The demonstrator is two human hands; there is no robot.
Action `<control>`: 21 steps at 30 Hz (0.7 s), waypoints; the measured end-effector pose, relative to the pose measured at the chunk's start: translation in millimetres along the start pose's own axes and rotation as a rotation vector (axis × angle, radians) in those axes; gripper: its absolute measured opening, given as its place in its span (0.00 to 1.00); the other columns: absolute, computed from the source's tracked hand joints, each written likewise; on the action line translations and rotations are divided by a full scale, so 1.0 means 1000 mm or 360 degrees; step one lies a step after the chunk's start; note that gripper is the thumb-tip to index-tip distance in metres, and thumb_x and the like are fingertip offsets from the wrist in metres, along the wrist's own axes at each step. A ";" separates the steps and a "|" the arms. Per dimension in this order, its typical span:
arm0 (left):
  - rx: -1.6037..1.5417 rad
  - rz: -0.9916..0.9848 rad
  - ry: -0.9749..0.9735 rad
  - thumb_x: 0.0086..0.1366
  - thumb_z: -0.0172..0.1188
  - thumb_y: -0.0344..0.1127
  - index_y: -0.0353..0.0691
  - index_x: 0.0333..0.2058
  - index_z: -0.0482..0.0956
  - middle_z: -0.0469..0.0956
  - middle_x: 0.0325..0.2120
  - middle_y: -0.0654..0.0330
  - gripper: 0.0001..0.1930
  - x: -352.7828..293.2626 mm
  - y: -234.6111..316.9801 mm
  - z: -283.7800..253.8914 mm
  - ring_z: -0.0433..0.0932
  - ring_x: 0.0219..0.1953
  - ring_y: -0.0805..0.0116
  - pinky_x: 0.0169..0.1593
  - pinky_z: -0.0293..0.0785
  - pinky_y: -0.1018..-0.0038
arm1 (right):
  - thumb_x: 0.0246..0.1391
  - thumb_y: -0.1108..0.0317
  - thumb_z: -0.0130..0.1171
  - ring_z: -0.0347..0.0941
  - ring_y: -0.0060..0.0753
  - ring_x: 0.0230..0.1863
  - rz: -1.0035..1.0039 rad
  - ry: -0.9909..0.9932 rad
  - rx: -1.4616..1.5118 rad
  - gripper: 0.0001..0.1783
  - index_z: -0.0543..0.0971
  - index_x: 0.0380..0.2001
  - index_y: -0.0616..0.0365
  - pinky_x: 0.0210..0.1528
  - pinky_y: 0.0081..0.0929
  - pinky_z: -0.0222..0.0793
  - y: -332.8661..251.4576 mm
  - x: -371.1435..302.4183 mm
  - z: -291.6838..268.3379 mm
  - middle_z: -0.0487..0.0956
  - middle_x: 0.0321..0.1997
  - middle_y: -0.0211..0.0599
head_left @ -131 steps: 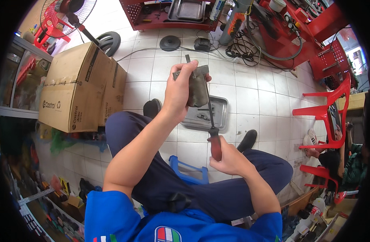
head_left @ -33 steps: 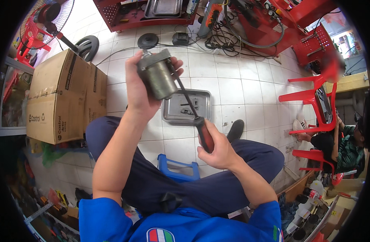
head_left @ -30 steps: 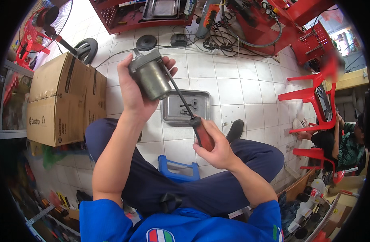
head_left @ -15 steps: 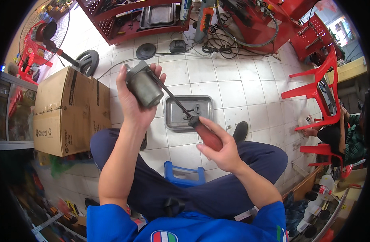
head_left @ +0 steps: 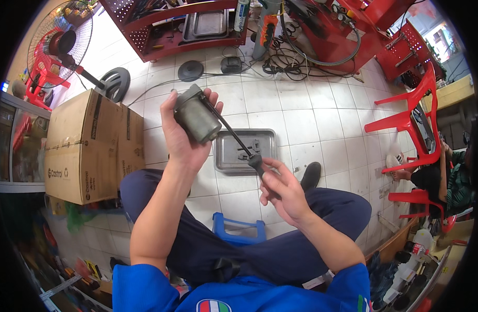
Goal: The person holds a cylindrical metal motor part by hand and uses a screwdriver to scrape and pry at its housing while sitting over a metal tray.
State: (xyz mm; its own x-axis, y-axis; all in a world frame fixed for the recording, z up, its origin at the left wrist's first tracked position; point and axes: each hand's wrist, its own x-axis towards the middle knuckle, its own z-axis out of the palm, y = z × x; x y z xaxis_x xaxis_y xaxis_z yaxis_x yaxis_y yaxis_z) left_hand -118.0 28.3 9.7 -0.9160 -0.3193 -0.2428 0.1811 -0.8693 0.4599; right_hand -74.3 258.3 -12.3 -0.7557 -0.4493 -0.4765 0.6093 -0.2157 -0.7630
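Repair workshop: red tool cart (head_left: 171, 51), tangled cables (head_left: 288, 68), screwdriver (head_left: 255, 162) (dim lower-left clutter (head_left: 88, 271), perhaps tools)

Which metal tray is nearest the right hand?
The floor tray, holding small dark parts, just beyond the right hand; the other trays sit on the red cart.

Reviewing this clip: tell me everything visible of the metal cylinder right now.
The cylinder is dull grey, apparently metal, with a smooth, faintly shiny body, a wider flange at its upper end and a small stub at the lower. It tilts, flange toward the upper left, held in the air by the left hand, nearer the person than the red cart. The screwdriver shaft runs along its right side to the flange; whether the tip sits in a screw is unclear.
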 end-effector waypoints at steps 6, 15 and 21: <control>0.0196 -0.0053 -0.0028 0.64 0.55 0.54 0.30 0.49 0.71 0.77 0.45 0.50 0.29 -0.008 0.000 0.006 0.78 0.48 0.60 0.59 0.74 0.63 | 0.67 0.59 0.52 0.66 0.19 0.24 0.0550 -0.0441 -0.0300 0.25 0.67 0.59 0.65 0.20 0.17 0.60 -0.013 -0.004 -0.001 0.74 0.36 0.35; 0.0193 0.0045 -0.0021 0.65 0.53 0.52 0.30 0.51 0.71 0.77 0.46 0.46 0.28 -0.004 0.010 0.002 0.79 0.47 0.56 0.60 0.73 0.59 | 0.62 0.65 0.56 0.72 0.22 0.27 -0.0013 -0.0661 -0.0515 0.25 0.67 0.60 0.62 0.29 0.19 0.66 0.001 -0.001 -0.016 0.73 0.37 0.34; 0.0259 0.0070 -0.0058 0.65 0.51 0.53 0.29 0.52 0.69 0.76 0.47 0.45 0.30 -0.014 0.010 -0.005 0.77 0.51 0.53 0.62 0.70 0.57 | 0.61 0.66 0.60 0.72 0.21 0.19 0.0381 -0.0457 -0.0375 0.27 0.64 0.61 0.58 0.18 0.19 0.68 0.005 -0.010 0.007 0.75 0.34 0.34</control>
State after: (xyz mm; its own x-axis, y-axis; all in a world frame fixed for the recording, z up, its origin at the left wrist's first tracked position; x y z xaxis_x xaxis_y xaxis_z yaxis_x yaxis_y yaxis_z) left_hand -102.0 21.8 13.6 -0.9215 -0.3389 -0.1896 0.1636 -0.7815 0.6021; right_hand -62.0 256.2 -8.2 -0.4822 -0.6924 -0.5367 0.6624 0.1126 -0.7406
